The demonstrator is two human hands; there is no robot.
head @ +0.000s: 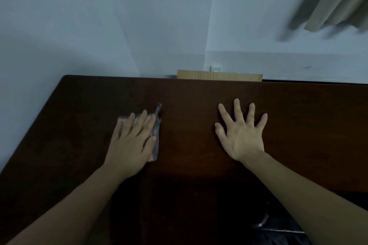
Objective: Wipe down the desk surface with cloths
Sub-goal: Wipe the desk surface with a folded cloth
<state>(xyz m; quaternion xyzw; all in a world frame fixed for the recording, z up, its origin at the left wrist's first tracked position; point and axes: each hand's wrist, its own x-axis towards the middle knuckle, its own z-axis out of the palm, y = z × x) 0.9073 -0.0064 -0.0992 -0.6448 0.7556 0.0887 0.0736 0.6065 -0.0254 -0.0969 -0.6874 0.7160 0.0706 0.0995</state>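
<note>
Left hand (132, 141): flat, fingers straight, pressing grey cloth (156, 135) onto dark wooden desk (298, 125).
Right hand (242, 133): released, fingers splayed, palm down on desk.

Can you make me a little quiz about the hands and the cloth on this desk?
1. True or false: the right hand presses a cloth.
2. Which hand lies flat on the cloth: A left, B right, C both?
3. Fill in: the right hand's fingers are spread on the bare ____.

Key:
1. False; it rests on bare wood.
2. A, the left hand.
3. desk.
</note>
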